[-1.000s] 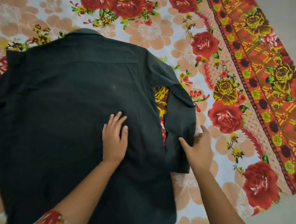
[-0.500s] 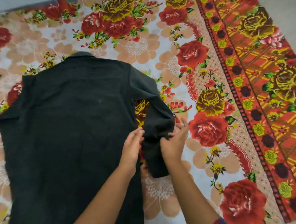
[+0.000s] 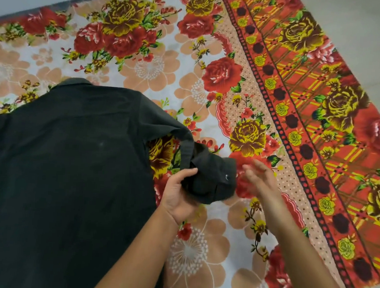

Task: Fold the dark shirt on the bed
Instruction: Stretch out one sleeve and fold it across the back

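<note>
Shirt (image 3: 70, 169): dark, collared, apparently back up, spread flat, near left on bed (image 3: 199, 257); right sleeve (image 3: 209, 176) bunched, clear of the bed.

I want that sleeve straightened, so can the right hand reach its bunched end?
Probably yes: the right hand is open right beside the sleeve, which the left hand grips, and nothing lies between them.

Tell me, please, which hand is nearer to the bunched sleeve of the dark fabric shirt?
Left. The left hand grips the bunched sleeve of the dark fabric shirt from its near side; the right hand hangs open just right of it, apparently not holding it.
</note>
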